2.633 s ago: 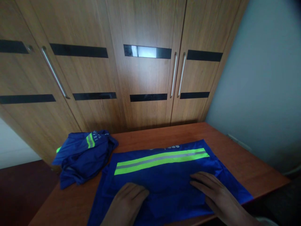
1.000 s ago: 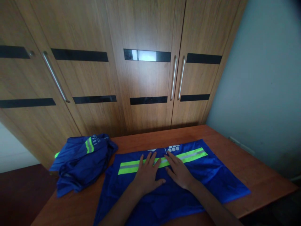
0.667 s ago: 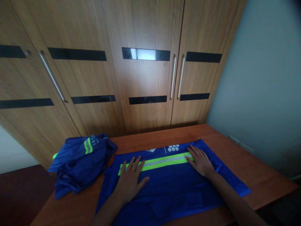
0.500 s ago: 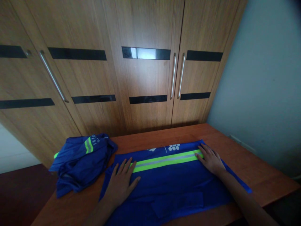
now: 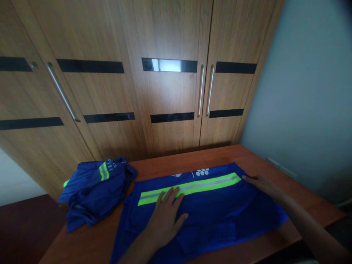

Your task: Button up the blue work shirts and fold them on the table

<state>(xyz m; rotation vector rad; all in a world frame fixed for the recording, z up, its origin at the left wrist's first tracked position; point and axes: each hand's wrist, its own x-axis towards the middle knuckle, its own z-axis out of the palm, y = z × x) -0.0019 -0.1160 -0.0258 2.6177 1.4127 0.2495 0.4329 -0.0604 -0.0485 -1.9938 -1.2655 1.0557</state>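
Observation:
A blue work jacket (image 5: 209,209) with a yellow-green and silver reflective stripe and white printing lies spread on the table. My left hand (image 5: 166,216) rests on it, palm down with fingers outstretched, its fingertips over the stripe. At the jacket's right edge is my right hand (image 5: 264,185), turned sideways, with the thumb on top and the fingers closed around the fabric edge. Most of those fingers are hidden. Some folds and a loose flap show on the jacket's near part.
A second blue garment (image 5: 96,198) with a reflective stripe lies crumpled on the table's left side. The reddish-brown wooden table (image 5: 176,163) stands against a wooden wardrobe (image 5: 170,95) with metal handles. A pale wall (image 5: 308,95) rises at the right.
My left hand has slid right along the stripe, uncovering its left end. My right hand has moved off the stripe to the right edge, and its fingers have closed there.

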